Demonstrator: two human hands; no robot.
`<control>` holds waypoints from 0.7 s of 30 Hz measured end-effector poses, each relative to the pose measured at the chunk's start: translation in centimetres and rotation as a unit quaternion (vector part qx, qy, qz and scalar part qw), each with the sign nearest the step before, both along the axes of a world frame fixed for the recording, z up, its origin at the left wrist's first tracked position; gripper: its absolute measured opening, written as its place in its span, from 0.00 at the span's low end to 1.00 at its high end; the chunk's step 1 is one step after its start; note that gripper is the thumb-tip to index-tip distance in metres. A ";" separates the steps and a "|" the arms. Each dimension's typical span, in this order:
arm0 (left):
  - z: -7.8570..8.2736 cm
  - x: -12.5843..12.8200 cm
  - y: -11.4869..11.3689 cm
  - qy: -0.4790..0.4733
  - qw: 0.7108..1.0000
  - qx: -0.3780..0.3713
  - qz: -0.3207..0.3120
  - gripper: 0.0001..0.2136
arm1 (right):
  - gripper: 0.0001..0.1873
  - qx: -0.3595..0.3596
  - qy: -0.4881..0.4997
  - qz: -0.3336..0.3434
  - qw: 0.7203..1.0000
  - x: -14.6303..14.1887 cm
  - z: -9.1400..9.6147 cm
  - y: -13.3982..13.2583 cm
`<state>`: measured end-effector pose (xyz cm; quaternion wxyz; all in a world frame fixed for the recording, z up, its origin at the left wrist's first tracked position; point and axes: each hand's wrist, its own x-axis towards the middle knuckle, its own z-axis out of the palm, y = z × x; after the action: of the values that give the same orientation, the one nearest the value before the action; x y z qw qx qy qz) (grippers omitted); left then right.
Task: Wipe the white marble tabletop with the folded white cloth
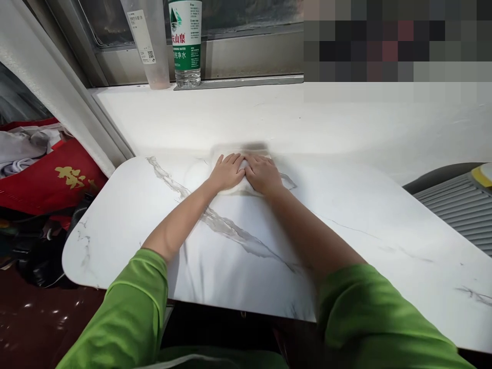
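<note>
A whitish cloth [243,187] lies flat on the white marble-patterned table [238,230], near the back edge by the wall. My left hand [227,172] rests palm down on its left part, fingers stretched forward. Beside it, my right hand [263,174] presses on the right part, also laid flat. The thumbs meet or nearly meet at the middle. Both palms hide much of the cloth, and its edges show around them.
On the window ledge stand a labelled translucent cup [148,46] and a water bottle [186,43]. A red bag [54,174] with cloth items sits left of the table. A grey ribbed object [457,205] is at the right edge. The upper right is pixelated.
</note>
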<state>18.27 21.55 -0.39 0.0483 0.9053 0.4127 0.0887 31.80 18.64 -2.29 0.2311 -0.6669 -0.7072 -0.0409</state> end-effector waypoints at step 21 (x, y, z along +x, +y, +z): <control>1.0 -11.2 -21.5 -0.027 0.998 -0.036 -0.032 0.26 | 0.27 -0.002 -0.099 0.168 0.981 -7.3 1.7 -20.3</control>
<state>7.03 0.01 0.61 0.0948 0.9131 0.3846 0.0963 24.51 -1.71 -0.62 0.1617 -0.5316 -0.8288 -0.0659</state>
